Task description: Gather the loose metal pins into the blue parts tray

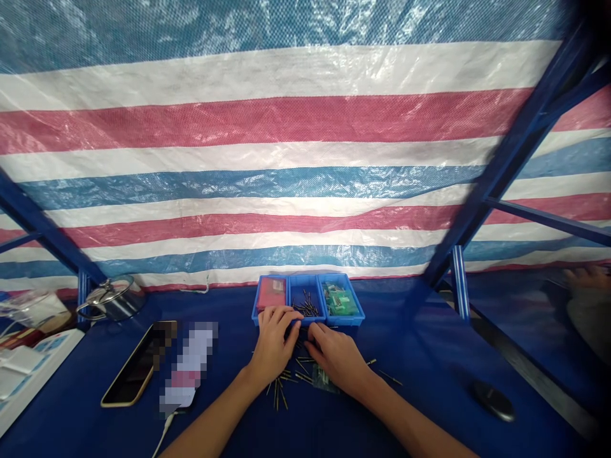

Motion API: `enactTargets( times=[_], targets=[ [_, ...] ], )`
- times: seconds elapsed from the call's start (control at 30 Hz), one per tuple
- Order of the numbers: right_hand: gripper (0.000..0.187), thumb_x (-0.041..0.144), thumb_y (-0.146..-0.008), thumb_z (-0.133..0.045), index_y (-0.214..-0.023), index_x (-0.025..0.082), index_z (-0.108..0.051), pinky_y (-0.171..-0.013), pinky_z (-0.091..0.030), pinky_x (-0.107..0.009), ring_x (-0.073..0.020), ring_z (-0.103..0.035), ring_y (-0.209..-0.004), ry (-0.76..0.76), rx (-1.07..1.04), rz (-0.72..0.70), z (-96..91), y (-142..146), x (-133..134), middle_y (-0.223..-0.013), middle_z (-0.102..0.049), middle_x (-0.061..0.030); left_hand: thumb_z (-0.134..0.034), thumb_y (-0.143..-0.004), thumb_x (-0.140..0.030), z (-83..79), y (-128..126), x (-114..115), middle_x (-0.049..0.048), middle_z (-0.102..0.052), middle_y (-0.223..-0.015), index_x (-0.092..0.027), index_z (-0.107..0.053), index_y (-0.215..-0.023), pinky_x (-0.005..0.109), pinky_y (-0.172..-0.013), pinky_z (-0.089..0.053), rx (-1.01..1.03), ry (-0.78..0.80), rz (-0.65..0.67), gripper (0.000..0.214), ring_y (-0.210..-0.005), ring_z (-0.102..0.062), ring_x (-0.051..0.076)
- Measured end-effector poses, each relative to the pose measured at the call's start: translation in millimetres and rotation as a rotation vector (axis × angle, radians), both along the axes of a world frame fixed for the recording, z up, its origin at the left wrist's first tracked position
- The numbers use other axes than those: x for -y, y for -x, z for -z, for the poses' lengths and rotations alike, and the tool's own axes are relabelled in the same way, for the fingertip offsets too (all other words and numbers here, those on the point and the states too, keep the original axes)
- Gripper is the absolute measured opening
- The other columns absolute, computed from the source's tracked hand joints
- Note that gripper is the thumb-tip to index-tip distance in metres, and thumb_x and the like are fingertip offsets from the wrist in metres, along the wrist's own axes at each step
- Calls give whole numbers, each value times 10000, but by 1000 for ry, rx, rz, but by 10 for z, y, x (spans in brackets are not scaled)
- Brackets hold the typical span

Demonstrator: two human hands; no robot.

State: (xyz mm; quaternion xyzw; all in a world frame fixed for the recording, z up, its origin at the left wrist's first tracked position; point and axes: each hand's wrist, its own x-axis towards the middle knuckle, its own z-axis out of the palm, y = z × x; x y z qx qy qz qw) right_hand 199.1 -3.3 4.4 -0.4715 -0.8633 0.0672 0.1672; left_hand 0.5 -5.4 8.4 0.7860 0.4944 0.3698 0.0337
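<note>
My left hand (275, 343) reaches over the front rim of the blue left bin (256, 305), its fingers stretched out and thumb apart. That bin holds a red packet (272, 293). Thin metal rods (308, 305), resembling small drill bits, lie in the middle bin. Green and clear plastic bags (341, 300) fill the right bin. Just in front of the bins, my right hand (337, 354) has its fingers curled together; whatever they hold is hidden. Beneath it a small clear bag (324, 380) shows in part. More loose rods (281, 388) are scattered around both hands on the blue table.
Left of the hands lie a black phone (138, 366) and a blurred-out phone (188, 369) with a white cable. A metal cup (117, 298) and a white power strip (41, 375) stand farther left. A black mouse (494, 399) is at right. Another person's hand (587, 278) shows beyond the frame post.
</note>
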Motion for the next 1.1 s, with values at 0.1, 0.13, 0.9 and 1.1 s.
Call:
enactTargets(
  times=[0.1,0.13,0.9,1.1],
  targets=[
    [123,189,-999,-655,-978,238,-545,-571,-349,-278,-184,-702,-733,1,0,-1,3,-1,3,-947,-703,8,-518,-1093,-269,8,2,-1,47,-688,-1183,-294,-701,-1168,433,-952,-428,8,5,3,198,-1143,-568,260],
    [127,187,-999,-659,-979,239,-545,-571,-347,-280,-185,-702,-734,3,0,-1,2,-1,5,-947,-702,9,-518,-1094,-270,9,2,-1,48,-688,-1184,-293,-699,-1169,434,-952,-425,9,7,5,197,-1144,-566,262],
    [49,215,-1047,-575,-1087,234,-554,-604,-374,-267,-194,-729,-780,71,-93,49,-9,20,21,-971,-734,-3,-538,-1086,-257,9,2,-1,36,-693,-1177,-290,-706,-1166,415,-948,-434,-11,-12,-9,189,-1128,-576,245],
    [65,209,-1024,-624,-1056,232,-572,-608,-376,-277,-211,-737,-821,62,-28,41,-15,11,15,-1003,-731,-12,-545,-1083,-256,-3,2,5,34,-698,-1173,-295,-712,-1158,406,-939,-438,-15,-12,-11,186,-1130,-583,248]
  ],
)
